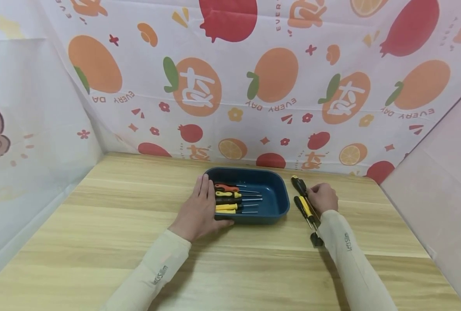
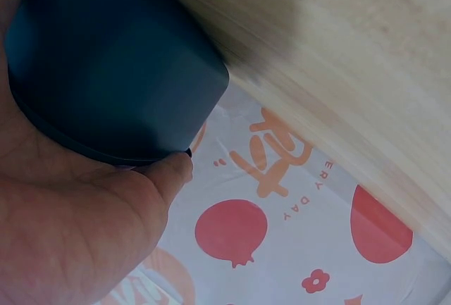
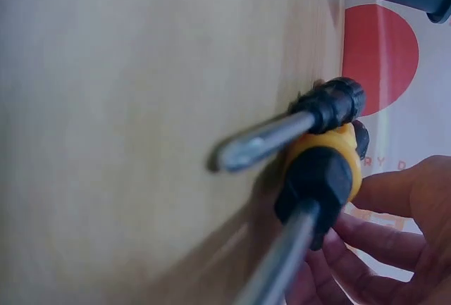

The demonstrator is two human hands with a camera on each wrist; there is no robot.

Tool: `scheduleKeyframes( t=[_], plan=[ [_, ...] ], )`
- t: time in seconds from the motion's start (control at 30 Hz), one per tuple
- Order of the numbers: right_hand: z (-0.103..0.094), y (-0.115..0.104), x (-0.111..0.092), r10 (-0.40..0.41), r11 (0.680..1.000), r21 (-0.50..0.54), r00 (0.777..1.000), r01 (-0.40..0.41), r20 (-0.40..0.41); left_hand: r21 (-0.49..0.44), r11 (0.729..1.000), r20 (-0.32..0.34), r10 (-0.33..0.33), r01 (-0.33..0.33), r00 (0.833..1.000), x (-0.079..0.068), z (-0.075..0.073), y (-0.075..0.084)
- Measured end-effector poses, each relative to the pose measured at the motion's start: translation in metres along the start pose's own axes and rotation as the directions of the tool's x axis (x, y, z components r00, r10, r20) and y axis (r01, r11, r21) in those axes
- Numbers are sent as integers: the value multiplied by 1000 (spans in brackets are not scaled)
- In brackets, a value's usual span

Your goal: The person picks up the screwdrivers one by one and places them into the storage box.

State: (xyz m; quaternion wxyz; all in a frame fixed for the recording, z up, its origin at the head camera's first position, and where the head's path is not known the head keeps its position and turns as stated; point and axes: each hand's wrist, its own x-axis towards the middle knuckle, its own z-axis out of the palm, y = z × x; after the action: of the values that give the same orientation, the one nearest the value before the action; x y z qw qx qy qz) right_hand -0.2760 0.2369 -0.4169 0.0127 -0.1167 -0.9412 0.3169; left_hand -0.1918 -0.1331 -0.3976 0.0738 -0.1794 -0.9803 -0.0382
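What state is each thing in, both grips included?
Box: upright, open-topped, partly filled.
Screwdrivers in box: side by side, handles leftward.
Left grip: holding the box's left end.
Right grip: pinching a black screwdriver outside the box.
Black screwdriver: handle at the far end; whether lifted, unclear.
Yellow screwdriver: outside the box, handle also at the far end.

From the head, looking forward and down across the table (image 1: 234, 276) to its far edge; from each wrist, close-up towards that edge, sharing box (image 2: 113, 65) and printed cloth (image 2: 292, 245).
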Motion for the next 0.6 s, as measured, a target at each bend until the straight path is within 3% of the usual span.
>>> scheduleKeyframes(
  t=[0.27,0.6],
  plan=[
    [-3,0,2,-33,997,-65,999,34,28,-3,1000,-3,-9,9,1000,-2,-2,1],
    [-6,9,1,-53,996,-73,997,56,47,-5,1000,-1,-5,5,1000,-2,1,1]
  ],
)
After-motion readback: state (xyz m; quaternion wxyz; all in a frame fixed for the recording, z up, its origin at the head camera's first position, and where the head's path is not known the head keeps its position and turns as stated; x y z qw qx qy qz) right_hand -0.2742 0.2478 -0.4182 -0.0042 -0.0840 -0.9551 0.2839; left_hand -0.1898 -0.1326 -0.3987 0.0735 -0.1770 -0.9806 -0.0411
